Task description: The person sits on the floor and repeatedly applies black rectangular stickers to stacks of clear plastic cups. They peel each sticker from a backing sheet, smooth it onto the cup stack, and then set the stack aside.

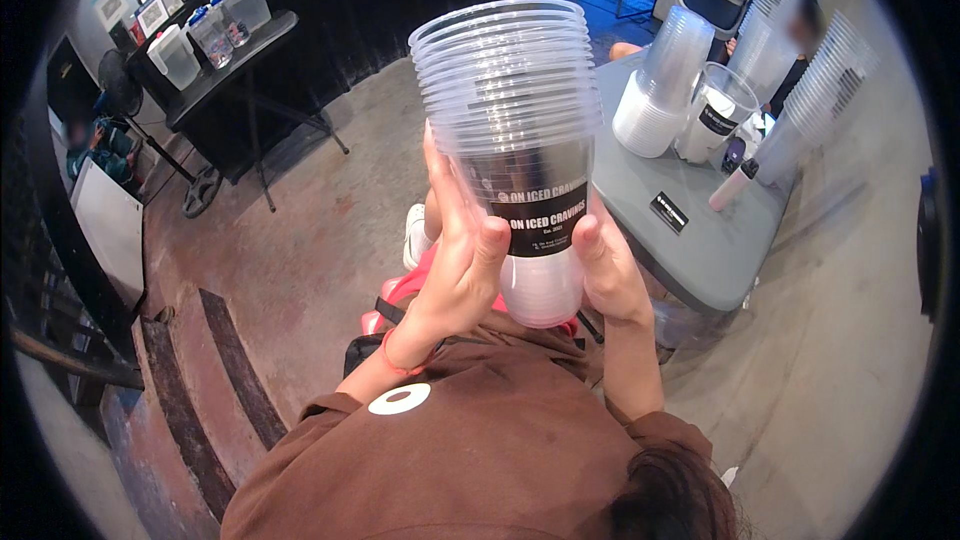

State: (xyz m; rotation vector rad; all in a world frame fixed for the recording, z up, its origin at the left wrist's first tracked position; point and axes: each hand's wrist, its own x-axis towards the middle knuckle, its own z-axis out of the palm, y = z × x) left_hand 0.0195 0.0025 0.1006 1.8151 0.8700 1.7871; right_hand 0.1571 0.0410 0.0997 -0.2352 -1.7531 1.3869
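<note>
A nested stack of clear plastic cups (517, 112) is held up in front of my chest, rims upward and leaning slightly. A black label (551, 229) with white writing wraps the outermost cup. My left hand (461, 262) grips the stack from the left, its thumb beside the label and its fingers largely hidden behind the plastic. From the right, my right hand (611, 270) presses against the lower part, thumb at the label's edge. The cup bottoms hang free between both palms.
On the grey table (712, 262) at right stand more cup stacks (682, 45), a single labelled cup (716, 112), a loose black label (669, 212) and a pinkish tube-like item (733, 185). A person (806, 30) sits behind it. Far left are a black table (240, 60) and a pedestal fan (124, 82).
</note>
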